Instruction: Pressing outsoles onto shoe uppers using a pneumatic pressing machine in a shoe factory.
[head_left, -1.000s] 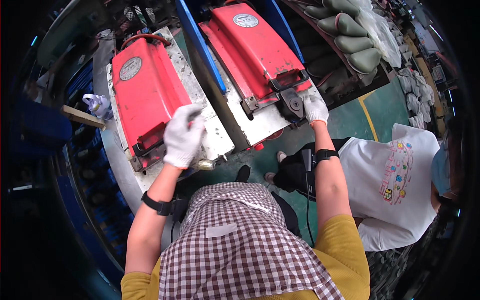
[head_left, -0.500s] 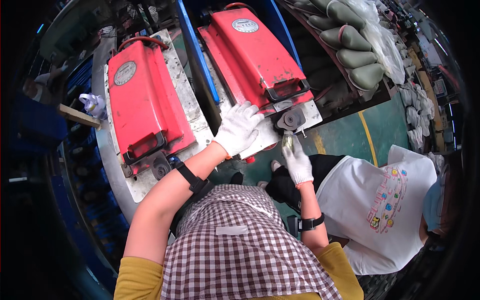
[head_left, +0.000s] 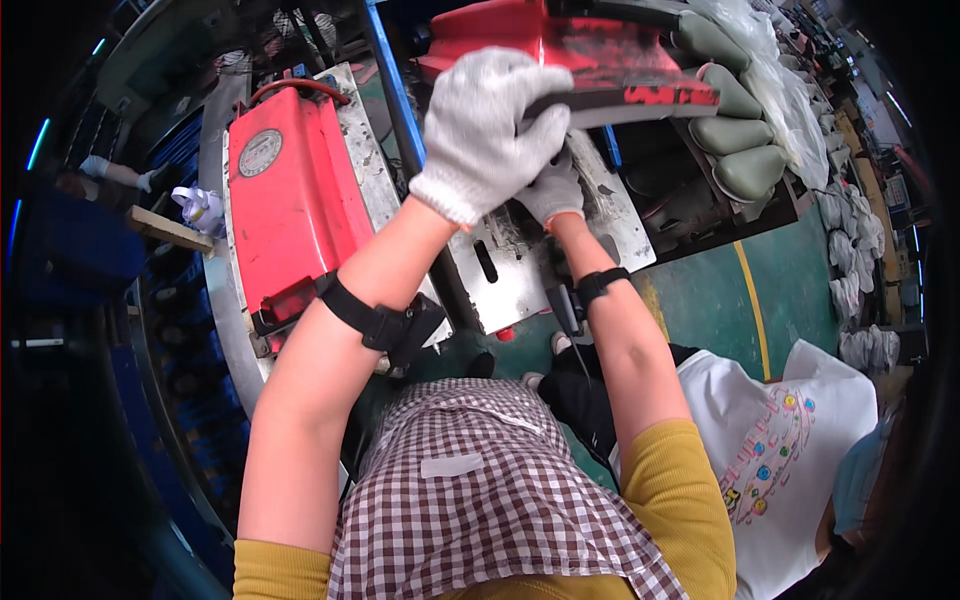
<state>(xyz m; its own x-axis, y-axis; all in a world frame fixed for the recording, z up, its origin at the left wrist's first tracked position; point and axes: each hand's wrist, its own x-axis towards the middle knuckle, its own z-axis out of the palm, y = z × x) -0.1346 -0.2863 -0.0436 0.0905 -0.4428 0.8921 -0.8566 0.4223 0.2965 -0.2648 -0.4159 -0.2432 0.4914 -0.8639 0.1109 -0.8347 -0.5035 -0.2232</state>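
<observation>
The right-hand machine's red cover [head_left: 600, 45] is swung up, its dark-edged rim [head_left: 655, 97] facing me. My left hand [head_left: 490, 130], in a white knitted glove, is closed round the left end of that rim. Below the raised cover, my gloved right hand [head_left: 553, 190] reaches in over the bare metal plate [head_left: 492, 290], which has a dark slot. The left hand and the rim hide its fingers, so whatever it holds is out of sight. A second machine on the left has its red cover [head_left: 300, 190] down.
Grey-green shoe-shaped forms [head_left: 745, 170] lie at the upper right beside clear plastic. A person in a white shirt [head_left: 770, 450] stands close on my right. A wooden bar [head_left: 168, 228] and a white-and-purple container [head_left: 200, 208] are at the left. A yellow line [head_left: 752, 300] crosses the green floor.
The right machine's red cover has gone from down to raised. My left hand moved from lying on it to gripping its rim. My right hand moved forward and left, under the cover.
</observation>
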